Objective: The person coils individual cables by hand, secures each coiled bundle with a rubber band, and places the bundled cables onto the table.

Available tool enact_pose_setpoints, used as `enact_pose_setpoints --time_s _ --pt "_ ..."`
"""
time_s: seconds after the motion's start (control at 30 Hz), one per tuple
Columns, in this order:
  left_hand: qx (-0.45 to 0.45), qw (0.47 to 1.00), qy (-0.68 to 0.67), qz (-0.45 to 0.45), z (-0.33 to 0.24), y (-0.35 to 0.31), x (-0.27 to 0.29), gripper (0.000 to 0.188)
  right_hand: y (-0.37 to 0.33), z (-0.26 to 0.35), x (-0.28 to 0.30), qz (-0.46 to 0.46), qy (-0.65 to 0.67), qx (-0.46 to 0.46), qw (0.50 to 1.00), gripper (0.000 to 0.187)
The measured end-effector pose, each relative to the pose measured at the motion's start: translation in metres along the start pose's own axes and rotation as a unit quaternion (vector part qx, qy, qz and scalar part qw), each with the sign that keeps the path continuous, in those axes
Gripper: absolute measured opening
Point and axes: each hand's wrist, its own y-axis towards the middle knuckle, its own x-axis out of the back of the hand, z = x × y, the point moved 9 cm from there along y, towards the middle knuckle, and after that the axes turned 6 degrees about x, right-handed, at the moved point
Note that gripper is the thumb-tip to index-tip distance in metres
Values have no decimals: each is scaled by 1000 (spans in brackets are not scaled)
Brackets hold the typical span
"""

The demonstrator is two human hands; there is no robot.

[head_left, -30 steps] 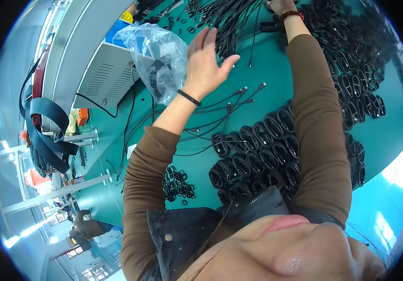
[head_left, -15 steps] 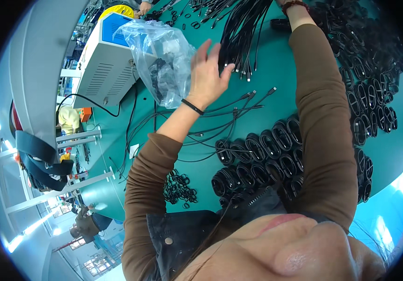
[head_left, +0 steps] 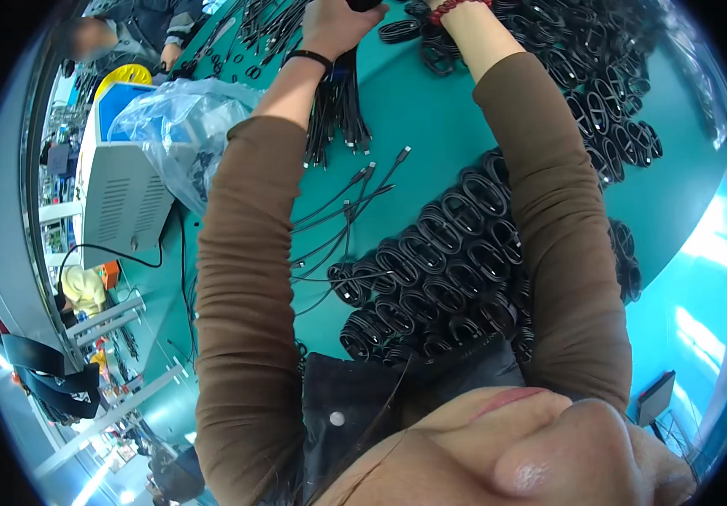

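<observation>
At the far edge of the head view, my left hand [head_left: 336, 27] is closed around something dark, which looks like black cables [head_left: 365, 4] and is partly cut off by the frame. Below that hand, a bundle of loose straight black cables [head_left: 338, 114] lies with its plug ends toward me. My right arm reaches far to the upper edge; its wrist with a red beaded bracelet [head_left: 458, 7] shows, but the hand is outside the picture. Coiled black cables [head_left: 437, 59] lie just left of that wrist. Several uncoiled cables [head_left: 351, 198] stretch across the green table nearer to me.
Rows of coiled black cables [head_left: 443, 253] cover the near middle, and more coils [head_left: 599, 110] lie at right. A grey machine with a blue panel [head_left: 123, 190] stands at left, a clear plastic bag [head_left: 190, 118] against it. Another person [head_left: 140, 34] sits at far left.
My left hand has moved from beside the plastic bag to the far edge and closed. My right hand has passed out of the picture. The whole view has shifted.
</observation>
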Motion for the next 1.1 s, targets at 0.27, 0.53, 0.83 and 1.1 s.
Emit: enact_pose_setpoints --time_s 0.27,0.53,0.83,1.1 --pt "-200 919 241 -239 -113 -80 108 16 -9 94 2 -26 27 120 992 79" --pt "-325 830 381 -244 -92 -228 117 9 -31 86 50 -7 8 39 999 94" --pt "-159 892 402 -131 1 -424 169 20 -41 106 33 -142 -98 114 978 41" --pt "74 888 433 -134 126 -564 243 19 -91 -17 -15 62 35 -232 970 30"
